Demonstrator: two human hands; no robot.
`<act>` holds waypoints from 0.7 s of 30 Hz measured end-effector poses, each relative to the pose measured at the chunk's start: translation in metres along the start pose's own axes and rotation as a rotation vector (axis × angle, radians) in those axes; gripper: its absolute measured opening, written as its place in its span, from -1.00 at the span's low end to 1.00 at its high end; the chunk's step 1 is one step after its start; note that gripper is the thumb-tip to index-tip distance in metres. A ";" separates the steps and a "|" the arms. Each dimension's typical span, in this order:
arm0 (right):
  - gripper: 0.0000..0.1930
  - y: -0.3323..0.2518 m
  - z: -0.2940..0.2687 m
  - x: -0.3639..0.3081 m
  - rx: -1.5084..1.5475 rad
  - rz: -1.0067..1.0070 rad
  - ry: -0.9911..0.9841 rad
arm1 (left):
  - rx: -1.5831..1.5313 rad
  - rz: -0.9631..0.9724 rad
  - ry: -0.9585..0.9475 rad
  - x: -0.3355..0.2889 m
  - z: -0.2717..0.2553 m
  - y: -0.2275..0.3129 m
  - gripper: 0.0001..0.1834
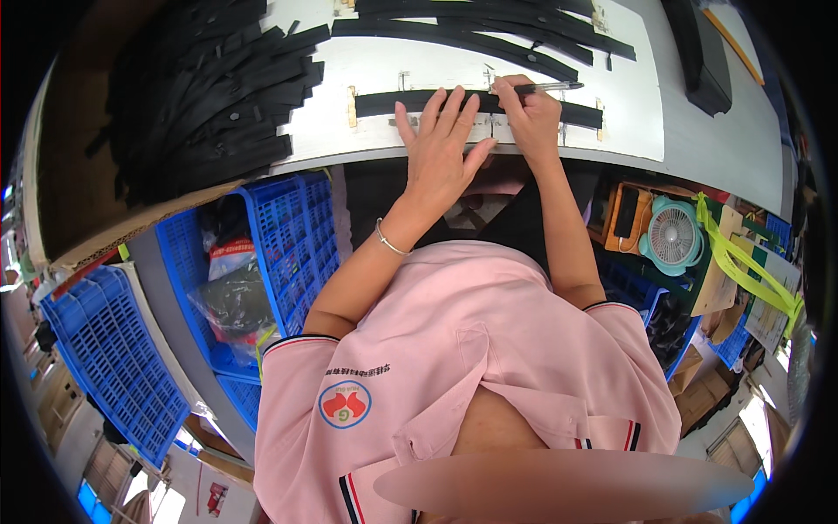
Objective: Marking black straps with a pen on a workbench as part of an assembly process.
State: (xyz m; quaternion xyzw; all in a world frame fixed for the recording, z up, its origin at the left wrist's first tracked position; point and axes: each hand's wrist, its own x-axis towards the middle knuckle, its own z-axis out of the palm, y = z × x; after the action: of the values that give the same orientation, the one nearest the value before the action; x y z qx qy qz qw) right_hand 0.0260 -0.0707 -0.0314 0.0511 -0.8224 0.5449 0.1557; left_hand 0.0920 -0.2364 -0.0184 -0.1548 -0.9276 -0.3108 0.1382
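A black fabric strip lies crosswise on a white board, between small tan end pieces and dark pen marks. My left hand rests on the strip, fingers spread flat and thumb near the board's front edge. Close to its right, my right hand is closed around a pen with a clear and black barrel. The pen's tip is hidden by my fingers, at the strip's upper edge. More black strips lie loosely beyond the hands.
A large heap of black strips fills the left, beside a cardboard edge. Blue plastic crates stand below the table. At the right are a black box-like object and, lower down, a small teal fan.
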 end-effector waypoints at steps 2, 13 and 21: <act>-0.82 0.000 0.000 0.000 -0.041 -0.021 -0.015 | 0.021 0.010 0.000 -0.001 0.005 -0.004 -0.37; -0.78 0.000 -0.009 -0.002 0.026 0.028 -0.131 | 0.095 0.005 -0.003 -0.003 0.009 -0.004 -0.39; -0.78 0.000 -0.015 -0.003 -0.142 -0.093 -0.117 | 0.119 0.024 -0.005 -0.001 0.010 -0.001 -0.42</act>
State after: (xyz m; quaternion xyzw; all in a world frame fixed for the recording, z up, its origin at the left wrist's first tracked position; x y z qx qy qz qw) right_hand 0.0321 -0.0570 -0.0270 0.1101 -0.8633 0.4735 0.1357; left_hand 0.0909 -0.2315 -0.0272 -0.1584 -0.9428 -0.2529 0.1487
